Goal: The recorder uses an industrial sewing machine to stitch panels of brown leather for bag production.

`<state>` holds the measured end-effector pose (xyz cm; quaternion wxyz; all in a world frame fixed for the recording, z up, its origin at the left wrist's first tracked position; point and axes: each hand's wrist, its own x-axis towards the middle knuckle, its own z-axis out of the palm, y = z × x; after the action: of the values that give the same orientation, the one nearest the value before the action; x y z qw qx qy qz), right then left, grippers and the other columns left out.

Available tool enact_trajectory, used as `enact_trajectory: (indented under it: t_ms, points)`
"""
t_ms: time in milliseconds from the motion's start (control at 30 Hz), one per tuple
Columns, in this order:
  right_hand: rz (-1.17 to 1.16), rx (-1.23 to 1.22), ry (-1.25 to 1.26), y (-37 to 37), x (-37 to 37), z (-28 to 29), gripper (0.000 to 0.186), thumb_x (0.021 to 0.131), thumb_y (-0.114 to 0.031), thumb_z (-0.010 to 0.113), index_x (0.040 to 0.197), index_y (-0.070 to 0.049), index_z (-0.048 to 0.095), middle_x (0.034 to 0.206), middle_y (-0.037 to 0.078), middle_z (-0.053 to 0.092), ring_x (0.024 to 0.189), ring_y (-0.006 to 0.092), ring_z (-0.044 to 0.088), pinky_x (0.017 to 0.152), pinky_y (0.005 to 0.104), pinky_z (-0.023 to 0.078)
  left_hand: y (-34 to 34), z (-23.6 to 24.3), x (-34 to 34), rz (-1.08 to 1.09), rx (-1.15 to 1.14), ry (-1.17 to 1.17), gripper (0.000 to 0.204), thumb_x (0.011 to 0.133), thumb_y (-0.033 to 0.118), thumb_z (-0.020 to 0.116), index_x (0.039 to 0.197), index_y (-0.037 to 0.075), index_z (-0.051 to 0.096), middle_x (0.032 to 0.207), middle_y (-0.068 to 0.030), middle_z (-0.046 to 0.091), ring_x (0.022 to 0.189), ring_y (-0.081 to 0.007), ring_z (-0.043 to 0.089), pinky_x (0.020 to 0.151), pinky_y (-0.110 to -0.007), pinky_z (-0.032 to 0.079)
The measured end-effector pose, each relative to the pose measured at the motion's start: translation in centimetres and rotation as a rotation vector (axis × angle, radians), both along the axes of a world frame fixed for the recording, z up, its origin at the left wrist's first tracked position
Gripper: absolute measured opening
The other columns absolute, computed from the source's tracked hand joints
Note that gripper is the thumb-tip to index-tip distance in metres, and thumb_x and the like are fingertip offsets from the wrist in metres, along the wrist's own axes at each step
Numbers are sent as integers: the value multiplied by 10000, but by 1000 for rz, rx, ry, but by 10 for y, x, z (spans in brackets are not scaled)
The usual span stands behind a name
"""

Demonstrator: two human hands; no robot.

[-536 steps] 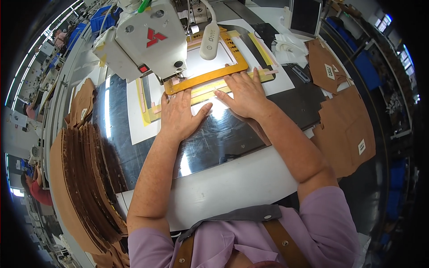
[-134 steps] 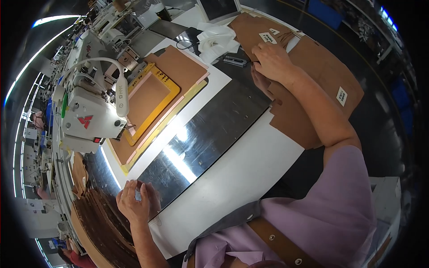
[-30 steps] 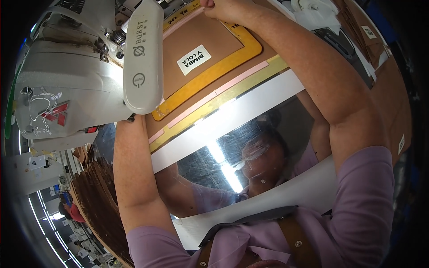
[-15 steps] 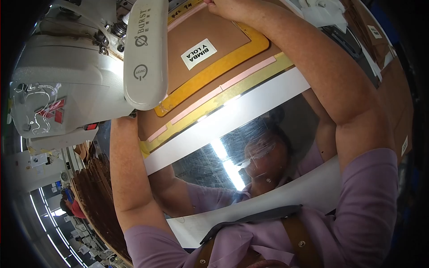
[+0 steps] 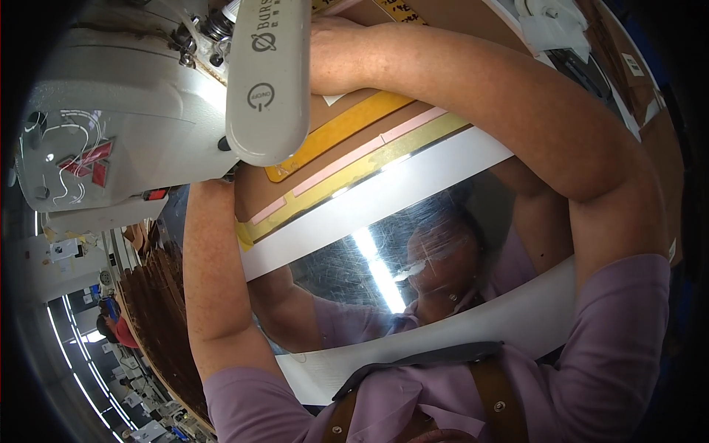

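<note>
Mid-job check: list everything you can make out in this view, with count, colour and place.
Machine head: 1, white, upper left
Lamp: 1, off-white, beside the machine head
Flat frame: 1, orange-yellow, on the panel
Panel: 1, brown, under the frame
Strips: several, yellow and pink, along the panel's near edge
Sheet: 1, white, below the strips
Glossy plate: 1, dark, centre
Stack: 1, brown, left
Loose pieces: several, brown, far right
Crumpled material: 1 heap, white, upper right
Co-worker: 1, red top, far left
Left arm: 1, lilac sleeve, left; hand hidden
Right arm: 1, lilac sleeve, right; hand mostly hidden
</note>
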<state>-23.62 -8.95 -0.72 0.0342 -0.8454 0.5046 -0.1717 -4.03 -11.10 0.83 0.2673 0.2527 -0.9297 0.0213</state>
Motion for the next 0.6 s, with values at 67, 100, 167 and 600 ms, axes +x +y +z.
enact_trajectory:
  t_ms: [67, 100, 167, 600]
  points:
    - [35, -19, -31, -6, 13, 2, 369, 988, -304, 545, 1240, -91, 710, 1406, 118, 582, 1358, 285, 506, 1102, 446, 428, -23, -6, 25, -17, -131, -59, 295, 890, 83, 696, 1182, 44, 697, 1098, -113, 706, 983, -280, 647, 914, -373, 513]
    - [16, 16, 38, -7, 15, 1, 398, 986, -331, 537, 1261, -95, 701, 1423, 116, 569, 1373, 285, 490, 1125, 458, 401, -33, -17, 34, -61, -238, -105, 303, 894, 96, 708, 1193, 49, 701, 1125, -119, 708, 1008, -283, 651, 931, -381, 512]
    - [16, 69, 146, -3, 18, 3, 508, 976, -422, 517, 1366, -122, 641, 1510, 111, 491, 1413, 280, 440, 1173, 465, 338, -28, -26, 50, -22, -168, -133, 307, 891, 101, 715, 1193, 46, 701, 1130, -122, 708, 1021, -283, 651, 937, -381, 510]
    - [-45, -154, 171, 29, 10, 8, 538, 1020, -468, 457, 1400, -110, 586, 1452, 114, 548, 1363, 276, 490, 1194, 444, 336, 111, 3, 58, 260, 485, 78, 411, 862, 205, 778, 1252, 100, 707, 1119, -124, 712, 1119, -276, 630, 1026, -403, 448]
